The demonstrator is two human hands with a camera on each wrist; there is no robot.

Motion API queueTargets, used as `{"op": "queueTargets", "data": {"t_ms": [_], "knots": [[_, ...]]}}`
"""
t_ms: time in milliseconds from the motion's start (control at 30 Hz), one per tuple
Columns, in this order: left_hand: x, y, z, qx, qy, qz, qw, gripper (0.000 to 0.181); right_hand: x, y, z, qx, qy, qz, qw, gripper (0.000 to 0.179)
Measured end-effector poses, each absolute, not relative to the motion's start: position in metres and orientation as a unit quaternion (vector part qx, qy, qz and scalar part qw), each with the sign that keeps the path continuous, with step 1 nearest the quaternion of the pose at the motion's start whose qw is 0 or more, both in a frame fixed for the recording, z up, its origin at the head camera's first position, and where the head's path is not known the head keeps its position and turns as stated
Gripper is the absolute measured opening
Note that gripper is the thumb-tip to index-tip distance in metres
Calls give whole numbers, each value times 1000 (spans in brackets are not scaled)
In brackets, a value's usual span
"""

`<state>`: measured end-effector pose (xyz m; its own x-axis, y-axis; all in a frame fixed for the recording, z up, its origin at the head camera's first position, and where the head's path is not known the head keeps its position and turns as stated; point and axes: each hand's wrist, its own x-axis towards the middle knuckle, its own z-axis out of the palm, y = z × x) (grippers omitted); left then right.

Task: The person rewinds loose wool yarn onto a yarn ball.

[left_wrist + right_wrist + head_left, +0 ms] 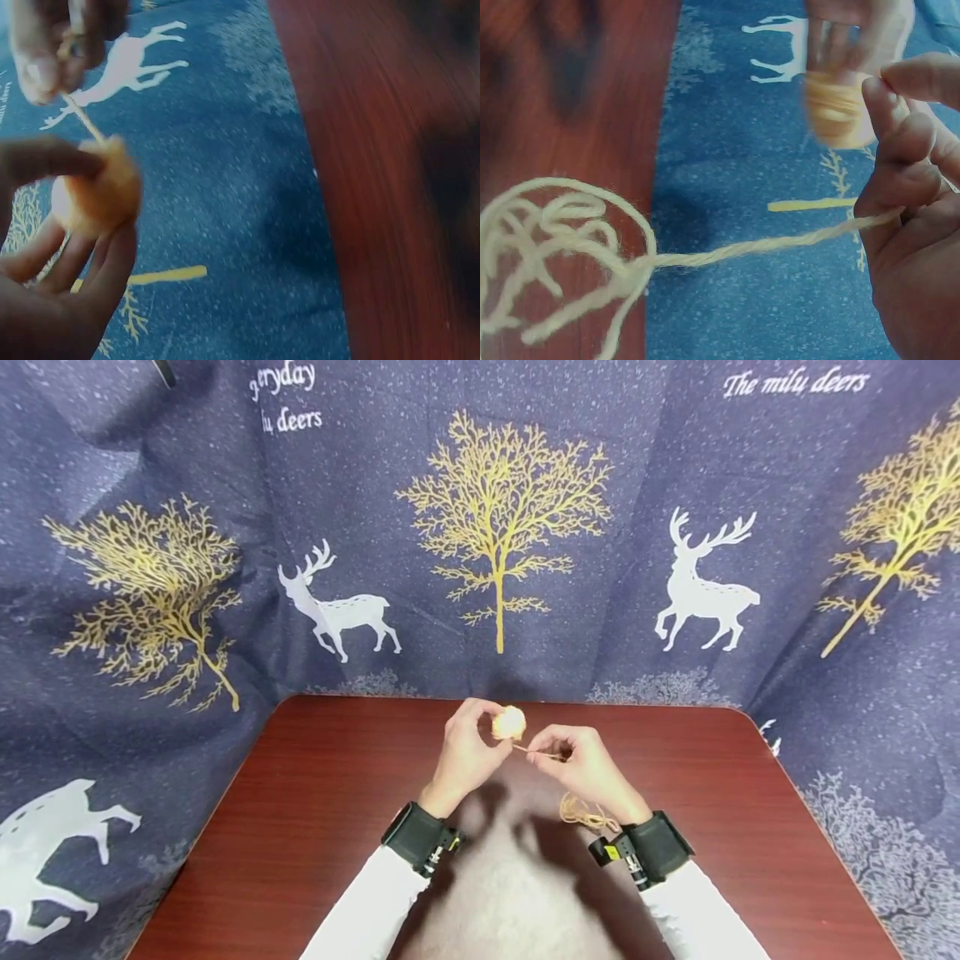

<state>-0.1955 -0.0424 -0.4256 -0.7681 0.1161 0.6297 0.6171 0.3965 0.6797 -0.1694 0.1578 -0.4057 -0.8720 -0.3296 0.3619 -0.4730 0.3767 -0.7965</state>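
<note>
A small ball of pale yellow yarn (509, 723) is gripped between the thumb and fingers of my left hand (467, 752), raised over the far part of the table. From the ball a short taut strand (84, 120) runs across to my right hand (585, 764), whose thumb and forefinger pinch it. In the right wrist view, the yarn (757, 246) also leaves the lower fingers of that hand and leads down to a loose tangle of loops (562, 240). Wound layers show on the ball's side there.
The reddish-brown table (337, 777) has a bright glare patch near its front. Behind it hangs a dark blue cloth (637, 460) printed with white deer and golden trees, close along the table's back edge. Both wrists wear black straps with small cameras.
</note>
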Motion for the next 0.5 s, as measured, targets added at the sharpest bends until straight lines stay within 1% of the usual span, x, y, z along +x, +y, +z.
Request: {"op": "queueTargets", "data": {"t_ms": [67,200,333,400,500], "knots": [[-194,-45,-428,-259,-816,-473,210,42,-175,161,-404,250,-813,521,63,11],[-193,-49,-429,-317,-829,-449,102,41,-188,169,-406,256,-774,578,42,7],[-189,-52,-427,-355,-817,-455,6,37,-195,172,-408,238,-702,671,0,7],[-186,-53,-424,-369,-803,-467,-30,36,-198,172,-411,227,-652,723,-18,5],[-181,-55,-419,-387,-768,-506,-71,36,-202,172,-415,217,-571,791,-38,14]]}}
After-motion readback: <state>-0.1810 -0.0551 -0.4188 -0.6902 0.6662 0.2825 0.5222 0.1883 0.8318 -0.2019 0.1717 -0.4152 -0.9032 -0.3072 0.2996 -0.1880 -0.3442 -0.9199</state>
